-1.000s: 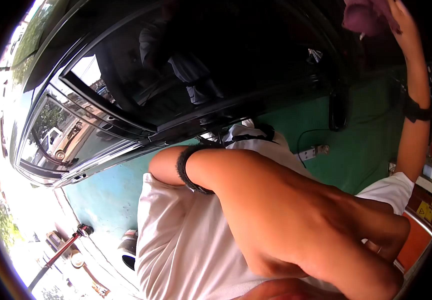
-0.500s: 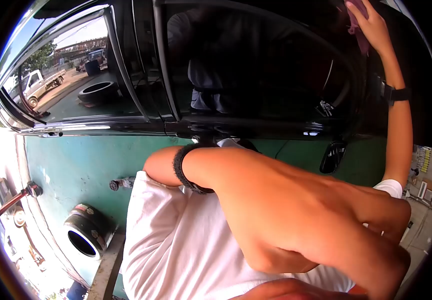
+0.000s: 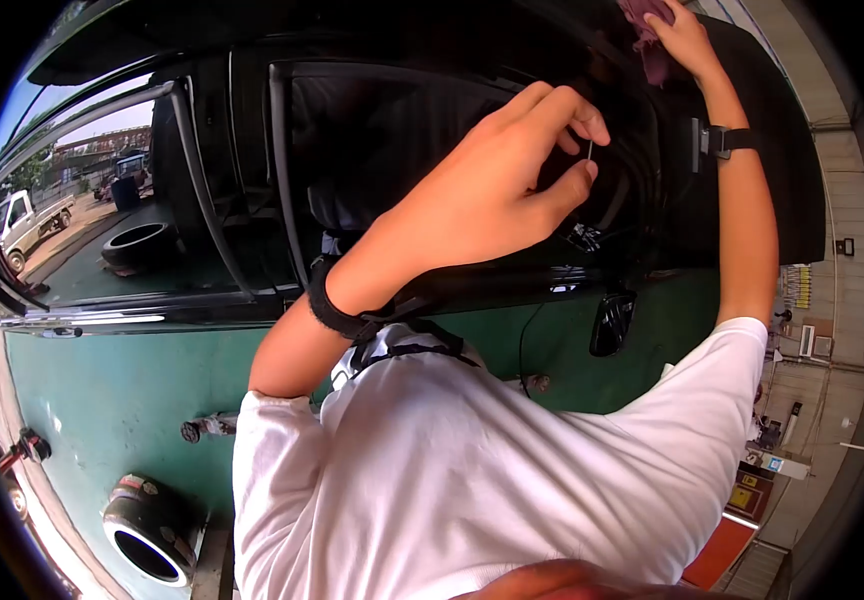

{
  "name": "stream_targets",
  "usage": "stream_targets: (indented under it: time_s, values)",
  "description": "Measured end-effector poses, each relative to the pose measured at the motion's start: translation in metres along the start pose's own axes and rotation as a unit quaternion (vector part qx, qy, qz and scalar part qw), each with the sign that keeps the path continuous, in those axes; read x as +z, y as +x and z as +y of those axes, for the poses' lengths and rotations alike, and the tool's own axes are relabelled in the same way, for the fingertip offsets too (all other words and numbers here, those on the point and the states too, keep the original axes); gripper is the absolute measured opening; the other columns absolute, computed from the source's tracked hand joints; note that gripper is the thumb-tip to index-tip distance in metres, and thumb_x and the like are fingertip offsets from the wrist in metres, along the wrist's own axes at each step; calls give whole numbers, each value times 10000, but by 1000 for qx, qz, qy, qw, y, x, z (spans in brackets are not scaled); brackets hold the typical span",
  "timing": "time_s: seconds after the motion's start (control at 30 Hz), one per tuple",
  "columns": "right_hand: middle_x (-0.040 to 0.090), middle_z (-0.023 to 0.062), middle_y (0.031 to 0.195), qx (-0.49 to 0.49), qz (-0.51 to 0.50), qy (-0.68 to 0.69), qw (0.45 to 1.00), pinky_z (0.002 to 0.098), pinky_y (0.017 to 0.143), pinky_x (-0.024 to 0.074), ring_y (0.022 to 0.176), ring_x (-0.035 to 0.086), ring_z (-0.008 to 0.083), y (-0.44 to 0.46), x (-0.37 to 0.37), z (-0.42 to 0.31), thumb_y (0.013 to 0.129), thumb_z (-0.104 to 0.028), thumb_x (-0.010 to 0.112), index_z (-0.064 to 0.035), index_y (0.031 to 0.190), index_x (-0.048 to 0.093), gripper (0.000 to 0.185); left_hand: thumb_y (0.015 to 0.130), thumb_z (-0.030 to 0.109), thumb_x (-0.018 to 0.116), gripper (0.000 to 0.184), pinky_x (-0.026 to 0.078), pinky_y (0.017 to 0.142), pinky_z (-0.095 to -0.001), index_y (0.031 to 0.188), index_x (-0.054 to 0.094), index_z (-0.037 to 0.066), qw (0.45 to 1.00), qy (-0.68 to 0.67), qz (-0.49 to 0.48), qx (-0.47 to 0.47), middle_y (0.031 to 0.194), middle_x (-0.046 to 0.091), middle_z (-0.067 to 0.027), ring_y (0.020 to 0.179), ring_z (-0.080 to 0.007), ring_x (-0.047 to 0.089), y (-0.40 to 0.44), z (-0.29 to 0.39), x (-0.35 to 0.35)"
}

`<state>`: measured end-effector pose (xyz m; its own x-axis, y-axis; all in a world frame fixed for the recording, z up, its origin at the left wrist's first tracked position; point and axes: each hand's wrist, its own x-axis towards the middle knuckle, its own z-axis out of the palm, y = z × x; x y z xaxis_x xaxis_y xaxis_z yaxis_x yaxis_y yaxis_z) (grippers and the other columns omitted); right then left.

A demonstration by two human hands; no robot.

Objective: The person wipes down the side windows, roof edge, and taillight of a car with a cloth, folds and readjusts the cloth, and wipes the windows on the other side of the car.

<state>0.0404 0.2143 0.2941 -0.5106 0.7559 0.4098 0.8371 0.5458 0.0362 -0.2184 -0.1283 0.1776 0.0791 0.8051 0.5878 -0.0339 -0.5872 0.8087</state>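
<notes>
My left hand is raised in front of a dark car window, its fingers curled and its thumb brought near the index fingertip. A thin pale sliver shows between these two tips, too small to name. At the top right, my right hand grips a dark purple cloth against the glossy black car. A black band circles my left wrist, and a black strap is on my right wrist.
Below the car's side mirror lies green floor. A tyre stands at lower left, near a metal beam. A cable runs beside my body. Wall fittings and an orange cabinet are at the right.
My left hand has swung up and away from near my head to in front of the window. My right hand and the cloth appear further left as the view has shifted.
</notes>
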Motion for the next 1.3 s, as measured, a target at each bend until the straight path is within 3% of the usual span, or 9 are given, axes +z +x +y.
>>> stream_targets:
  time_s: [0.27, 0.4, 0.53, 0.63, 0.73, 0.93, 1.13, 1.2, 1.3]
  values:
    - [696, 141, 1126, -167, 216, 371, 888, 312, 961, 476, 1077, 641, 217, -53, -66, -215, 919, -94, 666, 44, 1207, 601, 326, 930, 269, 750, 608, 532, 971, -352, 1352, 497, -88, 997, -64, 33, -31, 1297, 609, -208, 1144, -226, 645, 44, -25, 69]
    - [680, 156, 1132, -276, 423, 218, 835, 321, 950, 476, 1078, 644, 260, -45, -68, -207, 912, -58, 652, 25, 1194, 613, 297, 921, 233, 761, 604, 561, 899, -306, 1352, 498, -99, 982, -152, -53, -96, 1080, 719, -141, 998, -201, 701, 52, -38, 79]
    - [646, 190, 1109, -413, 483, -68, 769, 397, 901, 501, 1029, 637, 362, -56, -63, -194, 870, 24, 617, -25, 1160, 634, 295, 924, 241, 730, 693, 564, 884, -347, 1445, 403, -77, 1000, 22, -1, 2, 1310, 604, -249, 1193, -347, 625, 35, -38, 70]
    - [647, 183, 1282, -289, 309, -71, 903, 406, 960, 504, 1169, 620, 400, -42, -36, -124, 939, -147, 602, -86, 1295, 599, 361, 904, 197, 723, 563, 541, 910, -363, 1394, 515, 13, 984, 164, 22, 61, 1366, 569, -201, 1210, -350, 602, 26, -11, 23]
    - [602, 182, 1351, -205, 148, -38, 967, 426, 995, 489, 1209, 579, 428, -34, -31, -78, 941, -101, 568, -84, 1303, 581, 363, 903, 205, 717, 433, 452, 1036, -428, 1307, 612, 91, 899, 407, 90, 137, 1388, 562, -152, 1271, -338, 551, 12, 8, -57]
    - [566, 247, 1379, -27, -116, 23, 993, 425, 1054, 441, 1291, 539, 408, 16, 2, 28, 949, -148, 580, -56, 1403, 491, 471, 1001, 432, 589, 476, 120, 1223, -516, 1413, 557, 195, 688, 698, 197, 19, 1536, 460, -103, 1464, -300, 370, -36, 11, -188]
    - [614, 210, 1297, 84, -220, 47, 971, 372, 1003, 462, 1182, 604, 300, 48, 37, 92, 898, -191, 571, 40, 1364, 481, 528, 1024, 479, 514, 529, 112, 1234, -515, 1508, 451, 277, 674, 715, 185, 8, 1607, 359, -93, 1497, -258, 319, -44, 9, -207]
    - [619, 196, 1278, 102, -262, 42, 959, 359, 992, 462, 1153, 602, 277, 58, 19, 67, 879, -167, 564, 39, 1369, 484, 538, 1047, 416, 447, 620, -55, 1207, -590, 1573, 279, 135, 732, 644, 139, -172, 1643, 199, -153, 1553, -322, 64, -35, 30, -195]
    - [620, 186, 1272, 101, -285, 15, 953, 343, 989, 457, 1139, 598, 254, 85, 10, 38, 853, -138, 557, 39, 1383, 482, 564, 1049, 400, 441, 608, -48, 1202, -582, 1561, 303, 102, 736, 650, 147, -122, 1634, 218, -159, 1545, -332, 94, -34, 21, -196]
